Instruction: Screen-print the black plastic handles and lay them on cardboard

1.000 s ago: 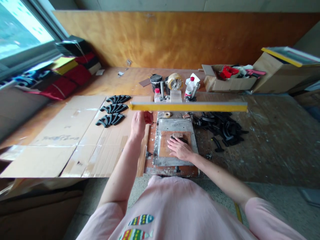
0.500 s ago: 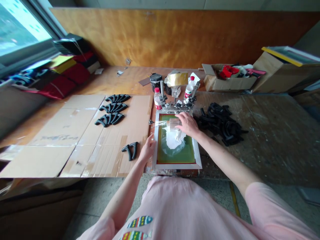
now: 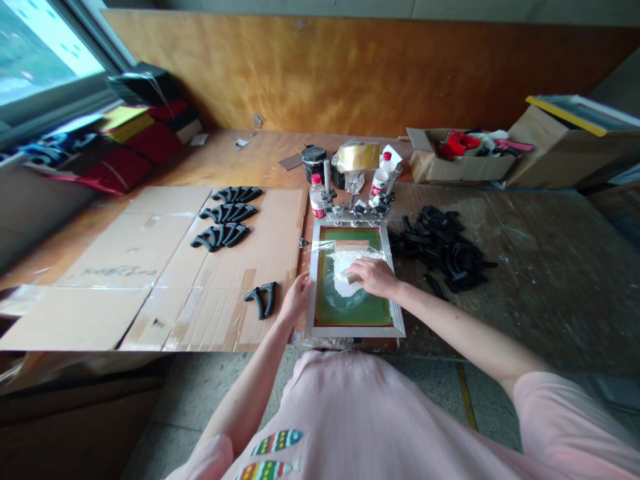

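A screen-printing frame point(image 3: 397, 327) with silver edges and green mesh lies flat in front of me. White ink point(image 3: 343, 288) is spread over the middle of the mesh. My right hand point(image 3: 375, 276) is closed round a small pale scraper point(image 3: 353, 276), which is over the ink. A wood-coloured squeegee point(image 3: 351, 245) lies across the upper mesh, out of my hands. At the frame's left edge, my left hand point(image 3: 299, 295) is closed on the side rail; some of its fingers are hidden. Two black curved handles point(image 3: 261, 300) lie on the cardboard left of it.
Rows of black handles point(image 3: 225, 213) lie on flattened cardboard point(image 3: 173, 260). More handles are heaped in a pile point(image 3: 443, 247) on the right. Behind the frame stand a metal clamp point(image 3: 355, 215), red-capped bottles point(image 3: 317, 199) and a black tub point(image 3: 314, 164). An open carton point(image 3: 457, 167) sits farther back.
My right hand has come from the upper mesh down toward me and now has the pale scraper over the ink. The squeegee shows uncovered at the top. My left hand has stayed at the rail.
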`<state>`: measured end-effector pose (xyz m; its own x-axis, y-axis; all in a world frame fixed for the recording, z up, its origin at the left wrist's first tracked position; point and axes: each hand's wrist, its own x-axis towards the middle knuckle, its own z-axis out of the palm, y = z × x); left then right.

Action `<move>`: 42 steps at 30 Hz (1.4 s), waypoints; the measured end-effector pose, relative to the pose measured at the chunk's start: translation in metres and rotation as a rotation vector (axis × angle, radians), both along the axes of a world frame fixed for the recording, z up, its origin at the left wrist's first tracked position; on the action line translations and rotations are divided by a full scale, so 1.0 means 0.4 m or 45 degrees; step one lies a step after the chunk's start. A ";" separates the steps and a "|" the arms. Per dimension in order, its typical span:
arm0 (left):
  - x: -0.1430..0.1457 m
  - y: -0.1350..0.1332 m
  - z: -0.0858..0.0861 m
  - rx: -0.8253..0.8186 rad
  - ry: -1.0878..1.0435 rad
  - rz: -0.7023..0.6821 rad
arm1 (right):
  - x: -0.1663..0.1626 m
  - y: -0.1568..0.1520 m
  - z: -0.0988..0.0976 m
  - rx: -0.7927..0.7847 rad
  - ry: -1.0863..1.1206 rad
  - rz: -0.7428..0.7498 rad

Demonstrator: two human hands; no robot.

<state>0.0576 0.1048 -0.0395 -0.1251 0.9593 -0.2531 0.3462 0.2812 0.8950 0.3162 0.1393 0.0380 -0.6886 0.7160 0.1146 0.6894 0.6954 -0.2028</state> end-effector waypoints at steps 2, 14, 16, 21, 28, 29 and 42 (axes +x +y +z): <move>0.001 -0.001 -0.002 -0.030 -0.032 -0.022 | -0.005 -0.023 -0.023 0.053 0.013 0.033; -0.009 -0.003 0.185 -0.023 -0.390 -0.032 | 0.041 0.196 0.126 0.074 0.331 -0.590; -0.004 0.021 0.246 0.053 -0.469 0.011 | 0.125 0.223 0.134 0.181 0.512 -0.779; 0.033 0.139 0.395 0.461 -0.577 0.100 | 0.239 0.154 0.016 0.008 0.519 -1.002; 0.097 0.134 0.363 0.427 -0.679 0.227 | 0.042 -0.013 -0.148 -0.050 -0.003 -0.591; 0.117 0.093 0.324 0.276 -0.702 0.199 | 0.019 -0.026 -0.143 -0.084 -0.020 -0.643; -0.117 -0.101 0.045 -0.284 -0.190 0.569 | 0.269 -0.036 -0.143 -0.152 -0.001 -0.972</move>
